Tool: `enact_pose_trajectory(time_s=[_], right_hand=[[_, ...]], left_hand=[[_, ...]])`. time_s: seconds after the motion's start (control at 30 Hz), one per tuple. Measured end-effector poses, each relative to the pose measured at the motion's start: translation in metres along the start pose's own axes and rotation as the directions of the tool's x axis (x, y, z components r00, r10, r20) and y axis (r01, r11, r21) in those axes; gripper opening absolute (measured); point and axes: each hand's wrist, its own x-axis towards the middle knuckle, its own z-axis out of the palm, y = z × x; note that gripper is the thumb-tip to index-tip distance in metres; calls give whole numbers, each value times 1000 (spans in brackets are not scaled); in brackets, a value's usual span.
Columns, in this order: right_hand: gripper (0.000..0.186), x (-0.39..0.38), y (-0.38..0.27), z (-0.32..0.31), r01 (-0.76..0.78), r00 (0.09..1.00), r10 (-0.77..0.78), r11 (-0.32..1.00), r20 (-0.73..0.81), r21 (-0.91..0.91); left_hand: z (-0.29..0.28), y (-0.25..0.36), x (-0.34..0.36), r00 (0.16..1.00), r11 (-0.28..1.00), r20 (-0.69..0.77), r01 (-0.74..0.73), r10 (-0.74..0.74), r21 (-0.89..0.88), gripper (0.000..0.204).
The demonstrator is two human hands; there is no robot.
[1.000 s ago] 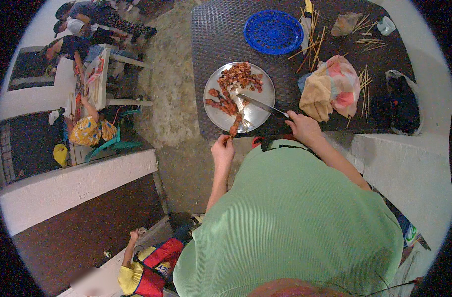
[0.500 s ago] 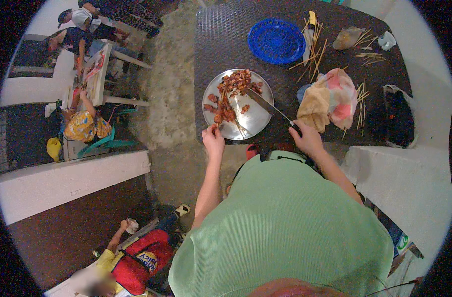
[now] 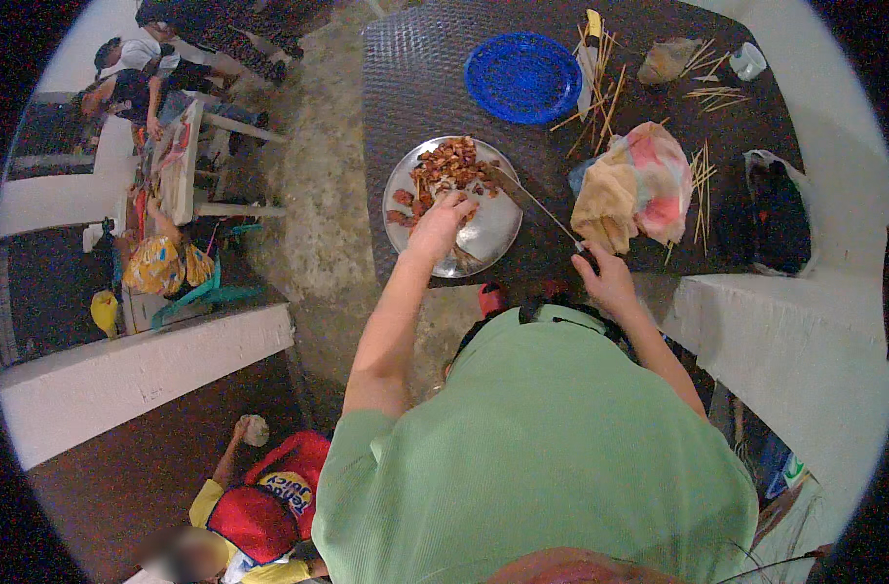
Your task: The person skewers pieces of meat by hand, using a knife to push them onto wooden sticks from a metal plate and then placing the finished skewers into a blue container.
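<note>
A round metal plate lies near the table's front edge. Chopped browned meat is heaped at its far side, with loose pieces along the left. My left hand reaches over the plate with curled fingers at the meat; what they pinch is hidden beneath them. Thin skewer sticks show beside that hand, toward the plate's near rim. My right hand is closed round the dark handle of a knife. Its long blade slants across the plate's right rim, the tip touching the meat heap.
A blue plate sits farther back on the dark table. Bamboo skewers, a yellow-handled knife, crumpled cloths, a white cup and a dark bag lie to the right. People are at the left.
My left hand has moved from the plate's near left rim up and inward over the meat. My right hand still holds the knife, its tip at the heap. The view has shifted slightly.
</note>
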Motion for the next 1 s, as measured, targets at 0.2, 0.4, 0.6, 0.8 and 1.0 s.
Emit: enact_pose_trajectory(time_s=[0.2, 0.4, 0.6, 0.8, 1.0], right_hand=[[40, -9, 2, -7, -54, 998, 55, 998, -26, 34], [37, -6, 3, -4, 31, 1000, -31, 999, 3, 42], [32, 3, -12, 7, 138, 981, -115, 980, 154, -141], [29, 4, -24, 15, 175, 955, -124, 969, 270, -175], [27, 2, -22, 22, 221, 957, -158, 940, 243, -258]], left_hand=[[8, -18, 19, 978, 998, 206, -13, 26, -67, 34], [41, 2, 9, 932, 933, -120, 320, -341, -164, 38], [51, 23, -8, 824, 873, -323, 368, -465, -319, 51], [49, 26, -17, 796, 822, -269, 436, -543, -367, 44], [56, 34, -14, 720, 789, -343, 477, -603, -387, 42]])
